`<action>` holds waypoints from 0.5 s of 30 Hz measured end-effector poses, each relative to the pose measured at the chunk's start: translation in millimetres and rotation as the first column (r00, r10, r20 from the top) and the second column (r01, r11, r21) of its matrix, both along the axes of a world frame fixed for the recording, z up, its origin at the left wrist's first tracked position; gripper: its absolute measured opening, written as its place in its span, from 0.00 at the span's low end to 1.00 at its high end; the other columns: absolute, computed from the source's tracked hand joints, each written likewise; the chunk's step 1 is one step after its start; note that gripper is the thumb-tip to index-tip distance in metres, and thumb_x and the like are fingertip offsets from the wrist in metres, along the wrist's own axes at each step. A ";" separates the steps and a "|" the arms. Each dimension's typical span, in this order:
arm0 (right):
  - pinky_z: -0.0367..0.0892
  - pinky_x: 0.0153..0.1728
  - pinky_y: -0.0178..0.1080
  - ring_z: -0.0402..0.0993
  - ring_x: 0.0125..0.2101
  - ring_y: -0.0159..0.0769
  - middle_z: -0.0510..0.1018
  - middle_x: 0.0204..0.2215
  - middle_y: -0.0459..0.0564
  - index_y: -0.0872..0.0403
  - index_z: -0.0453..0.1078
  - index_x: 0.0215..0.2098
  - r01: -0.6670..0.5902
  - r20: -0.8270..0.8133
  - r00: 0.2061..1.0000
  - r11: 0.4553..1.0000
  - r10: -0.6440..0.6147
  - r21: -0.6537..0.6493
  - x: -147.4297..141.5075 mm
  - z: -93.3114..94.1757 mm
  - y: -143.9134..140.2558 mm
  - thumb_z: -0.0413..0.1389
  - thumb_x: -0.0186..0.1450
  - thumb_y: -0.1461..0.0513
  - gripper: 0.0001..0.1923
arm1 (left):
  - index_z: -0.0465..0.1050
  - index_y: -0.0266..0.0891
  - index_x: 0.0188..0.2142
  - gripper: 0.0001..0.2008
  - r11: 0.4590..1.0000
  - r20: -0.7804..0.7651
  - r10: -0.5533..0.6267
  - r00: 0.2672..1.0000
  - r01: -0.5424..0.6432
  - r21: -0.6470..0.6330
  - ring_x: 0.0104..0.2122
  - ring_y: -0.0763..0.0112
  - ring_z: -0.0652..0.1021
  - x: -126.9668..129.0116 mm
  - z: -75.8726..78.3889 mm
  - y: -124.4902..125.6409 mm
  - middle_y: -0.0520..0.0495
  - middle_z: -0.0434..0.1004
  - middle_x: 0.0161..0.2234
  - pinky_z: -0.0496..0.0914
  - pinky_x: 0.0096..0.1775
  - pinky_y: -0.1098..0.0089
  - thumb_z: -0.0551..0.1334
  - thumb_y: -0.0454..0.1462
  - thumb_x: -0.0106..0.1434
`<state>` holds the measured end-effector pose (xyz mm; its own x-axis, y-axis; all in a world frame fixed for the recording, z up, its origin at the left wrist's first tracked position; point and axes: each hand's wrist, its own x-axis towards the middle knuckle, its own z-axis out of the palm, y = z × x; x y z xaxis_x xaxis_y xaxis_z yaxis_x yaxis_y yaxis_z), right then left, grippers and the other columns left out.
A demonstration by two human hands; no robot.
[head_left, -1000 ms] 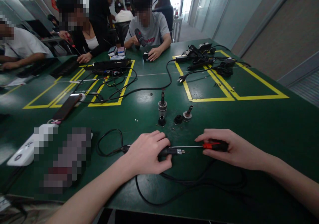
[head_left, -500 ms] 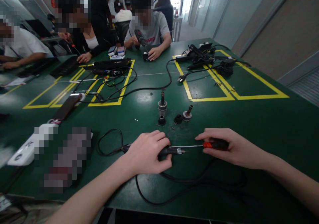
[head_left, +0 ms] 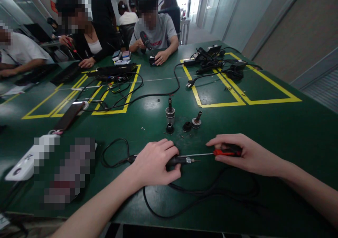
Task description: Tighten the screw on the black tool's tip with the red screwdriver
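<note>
My left hand (head_left: 157, 164) is closed around a black corded tool handle (head_left: 181, 160) lying across the green table. A ribbed metal end with a thin pin sticks out of it to the right. My right hand (head_left: 249, 155) grips a red and black screwdriver (head_left: 227, 151). Its long shaft runs left along the handle, and its tip is hidden behind my left hand. Beyond my hands stand a metal and black cylindrical part (head_left: 170, 114), a black ring-shaped part (head_left: 187, 126) and a flanged metal piece (head_left: 196, 120). Several tiny screws lie near them.
A looped black cable (head_left: 169, 217) lies in front of my hands. To the left are a white power strip (head_left: 26, 164) and a dark phone (head_left: 70, 115). Tangled cords and adapters (head_left: 208, 61) lie at the back right. Across the table a person holds a power drill (head_left: 145, 40).
The camera view shifts slightly. The screwdriver handle shows a different side, as if turned a little in my right hand. My left hand keeps its hold on the tool handle.
</note>
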<state>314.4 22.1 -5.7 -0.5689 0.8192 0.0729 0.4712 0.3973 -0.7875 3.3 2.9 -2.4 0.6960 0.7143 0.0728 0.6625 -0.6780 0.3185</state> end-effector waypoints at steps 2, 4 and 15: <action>0.74 0.29 0.38 0.78 0.27 0.38 0.84 0.30 0.50 0.51 0.84 0.48 -0.003 0.013 1.000 1.000 0.003 0.007 -0.8 -2.2 -0.2 0.63 0.71 0.49 0.18 | 0.73 0.41 0.37 0.04 1.000 -0.001 0.003 1.000 -0.003 0.000 0.35 0.63 0.78 0.5 0.3 -0.1 0.49 0.78 0.34 0.71 0.35 0.64 0.63 0.38 0.65; 0.73 0.26 0.38 0.77 0.24 0.37 0.83 0.27 0.49 0.51 0.84 0.48 0.002 0.007 1.000 1.000 -0.002 -0.021 -1.0 -5.6 -0.1 0.58 0.75 0.46 0.21 | 0.73 0.41 0.37 0.04 1.000 -0.001 0.003 1.000 -0.003 -0.004 0.36 0.63 0.78 1.0 0.4 -0.1 0.49 0.78 0.35 0.71 0.35 0.64 0.63 0.39 0.65; 0.75 0.29 0.38 0.79 0.28 0.39 0.84 0.30 0.51 0.52 0.84 0.47 0.054 -0.032 0.998 0.995 -0.058 -0.089 -0.4 -3.0 1.2 0.63 0.71 0.46 0.20 | 0.74 0.41 0.37 0.04 1.000 -0.001 0.005 1.000 -0.005 -0.002 0.35 0.63 0.78 0.9 -0.6 0.3 0.49 0.78 0.34 0.70 0.35 0.65 0.63 0.38 0.64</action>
